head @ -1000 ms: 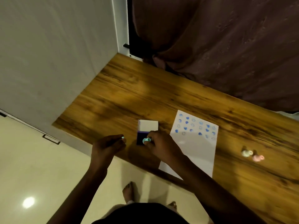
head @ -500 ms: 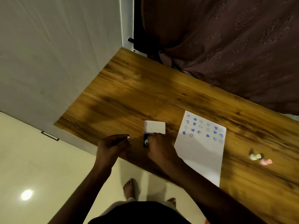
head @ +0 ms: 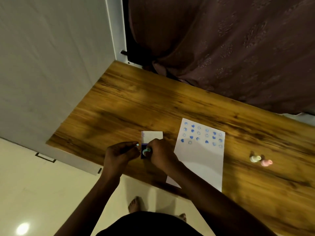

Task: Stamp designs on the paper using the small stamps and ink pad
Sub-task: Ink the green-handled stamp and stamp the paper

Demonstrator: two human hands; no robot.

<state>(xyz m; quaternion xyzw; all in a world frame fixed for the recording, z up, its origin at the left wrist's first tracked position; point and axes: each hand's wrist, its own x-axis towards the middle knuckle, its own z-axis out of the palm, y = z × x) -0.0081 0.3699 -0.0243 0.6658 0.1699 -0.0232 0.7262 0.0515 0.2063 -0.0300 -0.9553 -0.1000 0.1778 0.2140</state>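
Observation:
A white sheet of paper (head: pixel 202 160) lies on the wooden table (head: pixel 136 103), its far end covered with several blue stamped hearts and smiley faces. Left of it sits the ink pad (head: pixel 142 151), dark blue, with its white lid (head: pixel 151 136) folded back. My right hand (head: pixel 162 155) holds a small pale green stamp (head: pixel 146 151) over the pad. My left hand (head: pixel 120 153) is closed beside the pad's left edge, and a small pale green piece (head: pixel 137 144) shows at its fingertips.
Two more small stamps, a yellow one (head: pixel 255 158) and a pink one (head: pixel 266 162), stand on the table to the right of the paper. A dark curtain (head: pixel 221 48) hangs behind the table. A white wall panel (head: pixel 42 65) is on the left.
My left hand has moved right, closer to the ink pad. My right hand stays at the pad, and the green stamp shows again in its fingers.

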